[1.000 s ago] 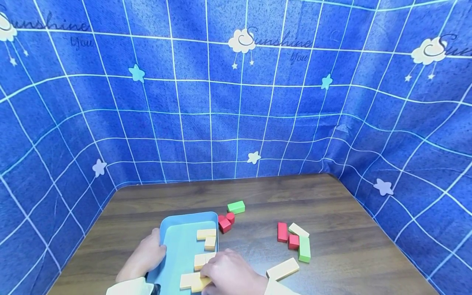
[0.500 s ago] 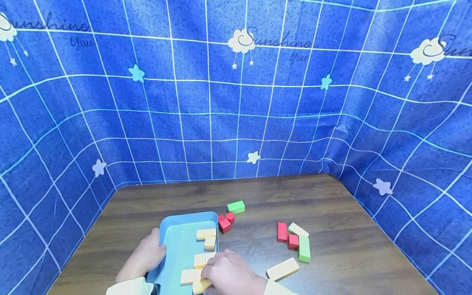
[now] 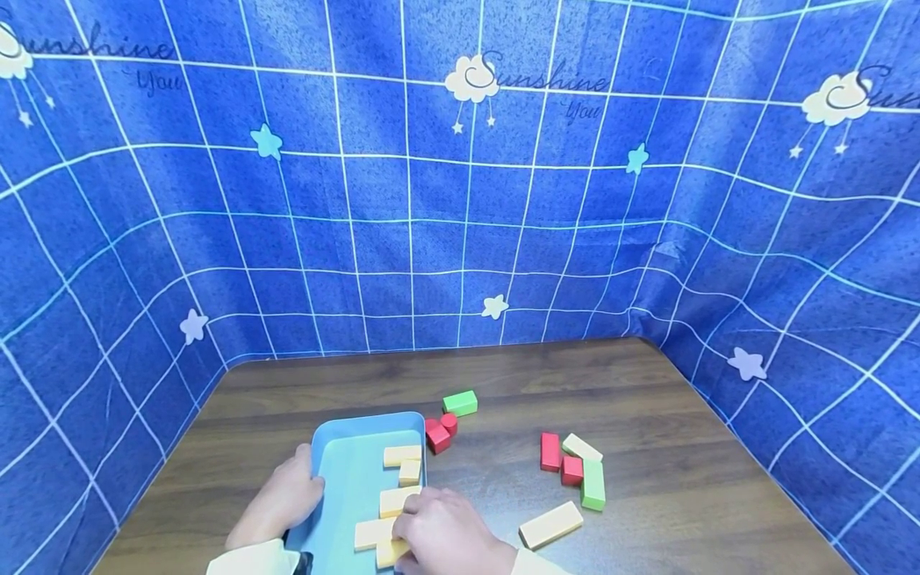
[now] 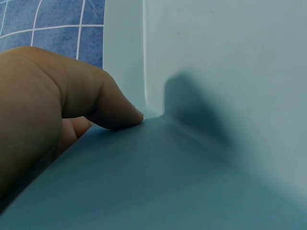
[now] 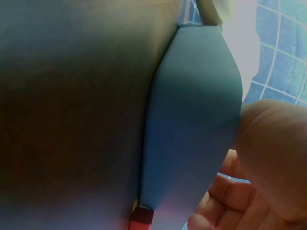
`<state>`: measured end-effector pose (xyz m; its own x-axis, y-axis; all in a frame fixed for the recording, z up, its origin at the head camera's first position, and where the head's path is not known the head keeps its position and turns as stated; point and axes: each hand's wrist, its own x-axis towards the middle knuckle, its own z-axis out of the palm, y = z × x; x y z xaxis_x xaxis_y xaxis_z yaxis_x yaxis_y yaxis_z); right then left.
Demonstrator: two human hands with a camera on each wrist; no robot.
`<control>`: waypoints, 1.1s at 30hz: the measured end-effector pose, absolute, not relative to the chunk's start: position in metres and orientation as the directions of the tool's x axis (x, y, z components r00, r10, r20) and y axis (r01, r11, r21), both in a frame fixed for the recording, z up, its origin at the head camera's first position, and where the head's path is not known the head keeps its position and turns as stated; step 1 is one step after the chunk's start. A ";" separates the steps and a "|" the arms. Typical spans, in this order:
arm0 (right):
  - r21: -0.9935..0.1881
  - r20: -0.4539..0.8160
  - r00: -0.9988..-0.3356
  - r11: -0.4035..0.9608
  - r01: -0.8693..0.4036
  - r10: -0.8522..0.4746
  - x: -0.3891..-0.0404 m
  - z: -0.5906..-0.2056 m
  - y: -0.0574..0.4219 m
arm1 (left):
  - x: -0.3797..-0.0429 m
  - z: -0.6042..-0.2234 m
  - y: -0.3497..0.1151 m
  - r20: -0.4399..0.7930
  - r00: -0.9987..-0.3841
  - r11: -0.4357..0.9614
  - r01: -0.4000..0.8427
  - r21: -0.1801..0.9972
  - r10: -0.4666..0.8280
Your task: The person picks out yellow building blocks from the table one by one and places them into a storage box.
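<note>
My left hand [image 3: 287, 489] grips the left wall of a light blue tray [image 3: 368, 423]; in the left wrist view its thumb [image 4: 117, 108] lies along the inside of the wall. Reaching over the tray's right side, my right hand [image 3: 449, 531] pinches a yellow block [image 3: 388, 553] near the front. Another pale yellow block [image 3: 372, 535] touches that one. Just beyond the fingers is a further yellow block [image 3: 398, 501], partly covered by the hand. In the right wrist view, the curled fingers [image 5: 235, 194] show past the tray's outer wall, which hides the blocks.
Two yellow blocks [image 3: 402, 457] lie farther back in the tray. Outside it sit red blocks [image 3: 438, 438] and a green block [image 3: 460, 403]. To the right are red, green and cream blocks [image 3: 571, 471] and a long cream block [image 3: 550, 525]. Blue cloth [image 3: 460, 239] encloses the wooden table [image 3: 345, 379].
The blocks by my right hand have shifted slightly within the tray; the left one slid a little away from me, and the pinched one turned. My left hand and the tray stayed put.
</note>
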<state>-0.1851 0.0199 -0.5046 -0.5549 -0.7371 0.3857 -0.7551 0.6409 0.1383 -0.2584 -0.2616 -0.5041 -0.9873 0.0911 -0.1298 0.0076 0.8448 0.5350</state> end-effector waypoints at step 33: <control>-0.059 0.445 -0.635 0.687 -0.724 -0.631 -0.187 -0.505 0.016 | -0.257 -0.501 -0.259 -0.164 -0.983 0.846 -0.018 0.533 0.082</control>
<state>-0.1870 0.0158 -0.5052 -0.6351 -0.6314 0.4449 -0.7242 0.6871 -0.0585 -0.2575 -0.2593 -0.5015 -0.9830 0.0823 -0.1642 -0.0182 0.8460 0.5328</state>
